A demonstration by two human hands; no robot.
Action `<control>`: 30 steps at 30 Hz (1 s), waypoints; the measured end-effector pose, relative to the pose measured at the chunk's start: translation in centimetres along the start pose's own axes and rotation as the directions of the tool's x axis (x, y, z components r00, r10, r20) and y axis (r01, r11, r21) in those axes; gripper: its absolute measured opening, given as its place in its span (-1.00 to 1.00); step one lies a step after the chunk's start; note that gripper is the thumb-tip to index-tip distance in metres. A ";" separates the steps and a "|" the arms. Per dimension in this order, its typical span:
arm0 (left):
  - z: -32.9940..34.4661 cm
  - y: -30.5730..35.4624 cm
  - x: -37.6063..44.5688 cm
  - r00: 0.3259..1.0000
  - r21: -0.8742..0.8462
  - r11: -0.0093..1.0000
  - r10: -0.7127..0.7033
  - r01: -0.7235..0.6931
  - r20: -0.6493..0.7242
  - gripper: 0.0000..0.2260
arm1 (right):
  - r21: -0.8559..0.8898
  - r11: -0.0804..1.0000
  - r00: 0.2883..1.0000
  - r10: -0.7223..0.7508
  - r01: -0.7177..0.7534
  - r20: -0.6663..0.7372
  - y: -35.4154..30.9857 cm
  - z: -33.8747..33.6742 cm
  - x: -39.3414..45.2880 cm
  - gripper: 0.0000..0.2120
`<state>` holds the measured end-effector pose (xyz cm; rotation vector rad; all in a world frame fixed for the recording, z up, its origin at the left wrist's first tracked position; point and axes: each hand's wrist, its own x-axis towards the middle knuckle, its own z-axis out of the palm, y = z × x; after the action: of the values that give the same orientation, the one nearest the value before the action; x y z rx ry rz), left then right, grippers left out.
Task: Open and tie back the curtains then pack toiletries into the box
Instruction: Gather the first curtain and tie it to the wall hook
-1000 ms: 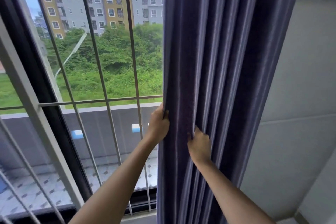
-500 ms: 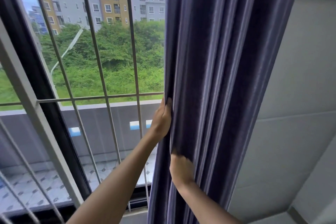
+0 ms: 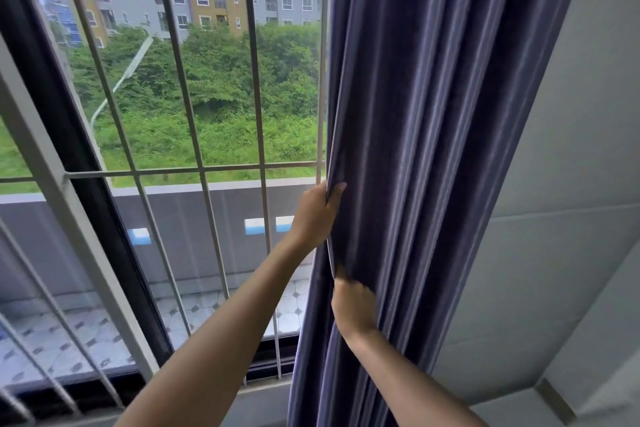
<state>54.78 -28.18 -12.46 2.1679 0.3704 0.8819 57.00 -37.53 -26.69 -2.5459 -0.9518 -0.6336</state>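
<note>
Step in hand: opening the curtain, gathering stage. The dark purple-blue pleated fabric curtain (image 3: 433,149) hangs bunched at the right of the window, against the grey wall (image 3: 554,218), with most of the glass already uncovered. The left hand (image 3: 313,213) pinches the curtain's leading edge, thumb in front and fingers wrapped behind the hem, closed on the cloth. The right hand (image 3: 353,308) sits just below it on the same edge, curled into the folds; it looks like a grip on the fabric, though the fingertips are buried in the pleats.

Judgement: first half of the task only, tie-back not yet done, packing not started. Next move likely calls for squeezing the folds into one tight bundle and keeping one hand clamped while the other finds a tie or hook. Loose pleats could slip out if the grip is shallow.

Hidden or unclear: no tie-back, cord or hook visible anywhere. Curtain top and rail cut off above, hem cut off below. No toiletries, no box, no surface in view. Whether a second curtain exists on the left side cannot be told. White metal window bars (image 3: 194,114) cross the pane; outside are trees and apartment blocks.
</note>
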 end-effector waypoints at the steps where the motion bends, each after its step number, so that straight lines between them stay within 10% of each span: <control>1: 0.0 -0.2 -0.1 1.000 0.002 1.000 0.008 -0.008 -0.026 -0.69 | 0.011 1.000 1.000 -0.019 0.019 0.008 0.2 0.1 -0.1 -0.53; 8: 0.2 -1.3 0.5 0.999 0.027 0.999 0.024 -0.022 -0.046 -0.68 | 0.394 0.910 0.990 -0.090 0.127 -0.112 2.5 -0.5 -0.7 -0.42; 12: -0.2 -2.0 1.3 0.998 0.019 1.000 0.011 -0.010 -0.065 -0.68 | 0.353 0.863 0.779 -0.071 0.361 -0.622 2.6 -8.8 6.6 -0.67; 17: -0.2 -1.5 1.4 0.998 0.026 1.000 0.002 -0.001 -0.061 -0.74 | 0.298 0.901 0.629 0.036 0.316 -0.776 3.2 -19.3 16.4 -0.54; 24: 0.1 -1.8 1.7 0.999 0.046 0.999 0.009 -0.007 -0.050 -0.73 | 0.552 0.811 0.804 0.188 0.196 -0.563 4.4 -21.0 20.7 -0.28; 30: -0.2 -1.9 1.6 0.998 0.058 0.998 -0.010 0.014 -0.064 -0.75 | 0.545 0.825 0.875 0.148 0.147 -0.460 4.2 -15.9 19.8 -0.56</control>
<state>55.86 -26.00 -12.95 2.1924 0.4455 0.9462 68.63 -37.50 -3.75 -1.7364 -0.7994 -0.7971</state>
